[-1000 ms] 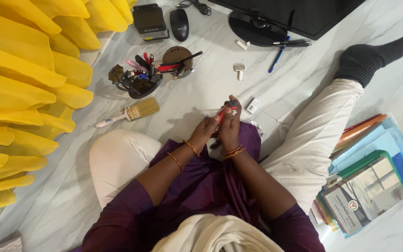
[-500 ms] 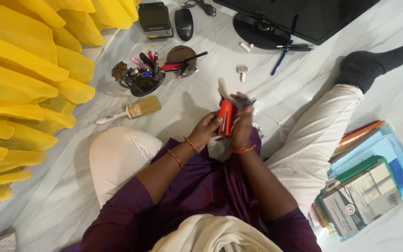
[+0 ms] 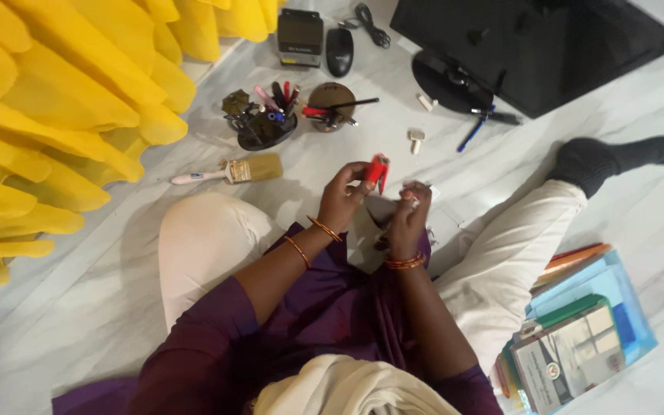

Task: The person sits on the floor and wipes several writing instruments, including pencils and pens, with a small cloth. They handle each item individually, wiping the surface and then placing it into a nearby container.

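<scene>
The person sits on the marble floor (image 3: 101,307) with both hands raised in front of the chest. The left hand (image 3: 343,201) is clenched around a bunch of red pens (image 3: 376,170), fingers wrapped about the lower part of the barrels so the tips stick up and slightly away from the body; the long axis of the bunch runs nearly upright in the view, tilted a little to the right. The right hand (image 3: 407,219) sits just beside and below it, closer to the lap, pinching something small and pale between thumb and fingers (what exactly it is cannot be told, it is too blurred). So the pens lie up and to the left of the right hand, near but not touching it, and the left hand alone carries them.

Further out on the floor, beyond the pens, stands a dark pen holder (image 3: 264,127) stuffed with markers, with a round brown lid (image 3: 330,98) just beside it and a paintbrush (image 3: 232,170) lying flat nearer the left knee. A black monitor (image 3: 532,46) stands at the top right, and a stack of folders (image 3: 578,330) lies by the right leg, well apart from both hands.
</scene>
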